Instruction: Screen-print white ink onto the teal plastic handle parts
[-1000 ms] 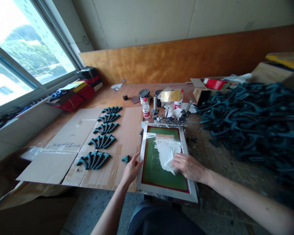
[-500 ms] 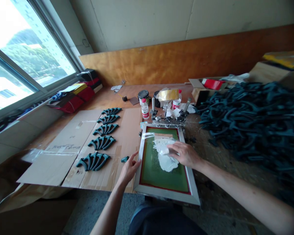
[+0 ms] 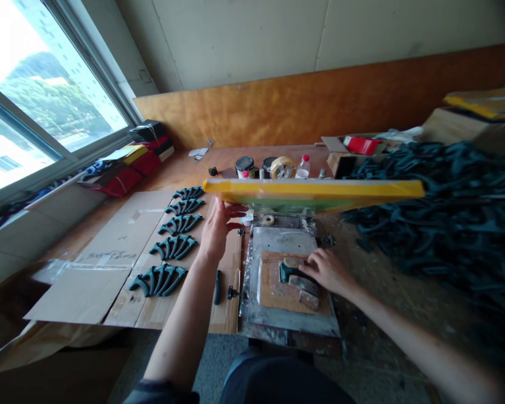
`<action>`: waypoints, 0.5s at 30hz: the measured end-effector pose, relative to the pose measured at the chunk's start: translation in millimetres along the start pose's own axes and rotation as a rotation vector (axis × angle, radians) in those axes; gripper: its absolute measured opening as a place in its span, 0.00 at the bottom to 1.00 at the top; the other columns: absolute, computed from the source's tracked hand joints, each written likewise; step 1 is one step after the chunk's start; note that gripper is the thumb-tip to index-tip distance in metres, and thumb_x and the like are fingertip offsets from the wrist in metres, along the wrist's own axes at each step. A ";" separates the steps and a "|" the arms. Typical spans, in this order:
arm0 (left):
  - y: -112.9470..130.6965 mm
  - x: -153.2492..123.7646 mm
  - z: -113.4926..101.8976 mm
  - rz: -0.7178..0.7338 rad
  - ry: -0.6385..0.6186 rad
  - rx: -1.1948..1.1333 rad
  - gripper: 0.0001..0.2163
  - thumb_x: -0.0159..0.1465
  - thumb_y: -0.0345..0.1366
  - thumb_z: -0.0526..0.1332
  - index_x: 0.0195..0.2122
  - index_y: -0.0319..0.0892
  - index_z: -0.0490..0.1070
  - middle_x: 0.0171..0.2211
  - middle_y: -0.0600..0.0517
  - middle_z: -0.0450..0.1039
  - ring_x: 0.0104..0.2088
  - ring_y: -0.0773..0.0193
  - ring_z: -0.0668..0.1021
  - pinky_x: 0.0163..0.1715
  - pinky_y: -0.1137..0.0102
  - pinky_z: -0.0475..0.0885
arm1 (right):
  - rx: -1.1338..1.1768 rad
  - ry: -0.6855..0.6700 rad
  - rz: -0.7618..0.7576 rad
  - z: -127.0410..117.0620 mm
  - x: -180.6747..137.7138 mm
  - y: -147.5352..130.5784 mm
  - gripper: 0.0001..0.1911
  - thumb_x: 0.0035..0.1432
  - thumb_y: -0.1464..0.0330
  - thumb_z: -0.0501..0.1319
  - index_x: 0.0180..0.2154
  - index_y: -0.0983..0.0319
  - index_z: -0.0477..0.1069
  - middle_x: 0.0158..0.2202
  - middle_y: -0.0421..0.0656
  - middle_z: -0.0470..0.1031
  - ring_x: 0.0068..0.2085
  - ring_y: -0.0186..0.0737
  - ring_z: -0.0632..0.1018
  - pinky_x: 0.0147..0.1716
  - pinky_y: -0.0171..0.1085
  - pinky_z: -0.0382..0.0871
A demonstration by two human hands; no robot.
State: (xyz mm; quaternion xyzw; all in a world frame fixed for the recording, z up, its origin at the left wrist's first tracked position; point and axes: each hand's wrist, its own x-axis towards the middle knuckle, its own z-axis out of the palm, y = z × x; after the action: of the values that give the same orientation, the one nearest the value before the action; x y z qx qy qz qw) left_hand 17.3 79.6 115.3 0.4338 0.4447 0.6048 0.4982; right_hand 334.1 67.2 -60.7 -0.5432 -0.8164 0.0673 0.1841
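Observation:
A screen printing frame (image 3: 315,189) is tilted up, its yellow-taped edge facing me and green mesh showing below. My left hand (image 3: 217,224) is at its left end, thumb up and fingers beneath, bearing it. Under the raised frame, a wooden block (image 3: 273,292) lies on a grey metal base plate (image 3: 252,314). A dark green curved handle (image 3: 287,272) sits in the holder on that block. The fingers of my right hand (image 3: 322,269) are closed on the handle's right part. One more dark green handle (image 3: 217,287) lies on the cardboard left of the base.
Fanned rows of dark green handles (image 3: 162,280) lie on a cardboard sheet (image 3: 92,252) at left. A large heap of them (image 3: 425,219) covers the right side. Behind the frame stand black-lidded jars (image 3: 244,163), a tape roll (image 3: 283,167) and a red-capped bottle (image 3: 303,166).
The screen frame has swung up from the base, uncovering the wooden block and handle. My left hand rose with it. My right hand left the white paste on the mesh and is now at the handle.

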 end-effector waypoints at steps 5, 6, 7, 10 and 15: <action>-47.2 -45.7 22.7 -0.236 0.158 -0.059 0.27 0.58 0.59 0.57 0.47 0.40 0.67 0.32 0.48 0.77 0.28 0.65 0.78 0.24 0.74 0.69 | -0.044 -0.085 0.148 21.5 -21.4 -54.8 0.08 0.63 0.65 0.56 0.32 0.62 0.66 0.31 0.46 0.73 0.35 0.43 0.74 0.34 0.37 0.64; -66.5 -66.2 27.9 -0.439 0.084 -0.037 0.29 0.56 0.60 0.58 0.44 0.38 0.69 0.30 0.47 0.77 0.25 0.64 0.77 0.21 0.74 0.67 | -0.001 -0.052 0.199 19.7 -23.5 -68.5 0.08 0.64 0.66 0.55 0.33 0.61 0.66 0.30 0.45 0.72 0.33 0.42 0.74 0.33 0.37 0.64; -86.2 -87.3 33.2 -0.692 -0.062 -0.001 0.31 0.53 0.61 0.61 0.44 0.36 0.70 0.31 0.43 0.78 0.26 0.60 0.79 0.20 0.73 0.67 | 0.047 -0.003 0.222 17.8 -25.8 -82.7 0.08 0.65 0.66 0.54 0.33 0.61 0.65 0.30 0.45 0.72 0.33 0.42 0.74 0.32 0.37 0.64; -133.0 -135.3 41.3 -0.886 -0.065 -0.087 0.30 0.54 0.61 0.60 0.43 0.38 0.70 0.35 0.42 0.78 0.35 0.55 0.80 0.24 0.71 0.70 | 0.191 0.090 -0.003 12.5 -33.2 -112.8 0.05 0.64 0.67 0.54 0.35 0.61 0.65 0.34 0.45 0.72 0.38 0.42 0.73 0.39 0.39 0.66; -155.3 -127.4 -31.9 -0.713 0.263 0.109 0.24 0.55 0.58 0.60 0.38 0.40 0.68 0.28 0.48 0.77 0.22 0.64 0.77 0.20 0.73 0.66 | 0.024 0.010 -0.085 -18.2 -41.6 -9.8 0.12 0.61 0.77 0.51 0.38 0.62 0.71 0.38 0.46 0.73 0.44 0.43 0.71 0.44 0.40 0.64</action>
State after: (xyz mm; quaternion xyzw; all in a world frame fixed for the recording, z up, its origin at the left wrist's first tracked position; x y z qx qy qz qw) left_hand 36.3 -33.0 -53.1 0.1964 0.6592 0.4196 0.5923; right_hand 346.7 23.8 -50.3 -0.5059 -0.8370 0.0665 0.1974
